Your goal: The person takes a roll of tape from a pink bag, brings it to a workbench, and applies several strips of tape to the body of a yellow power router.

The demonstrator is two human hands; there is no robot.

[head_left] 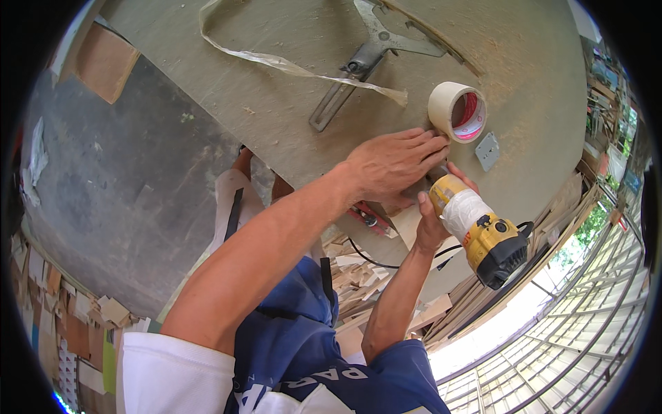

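Observation:
My right hand (433, 224) grips a yellow and black trim router (465, 210) with white tape wrapped round its body. The router lies tilted, its black end toward the lower right. My left hand (396, 164) is bent over the router's front end, back of the hand up, fingers close together; what sits under the palm is mostly hidden. Just beyond those fingertips stands a roll of masking tape (441, 103). A small grey metal plate (487, 152) lies right of the roll. Below my left hand shows a red-handled tool (371, 219), partly covered.
On the workbench (524, 41) lie a slotted metal bracket (376, 52), a twisted pale strip (276, 63) and sawdust. A black cord (376, 263) loops below the router. Wood offcuts (358, 286) pile up beside the bench. Concrete floor (138, 179) spreads at left.

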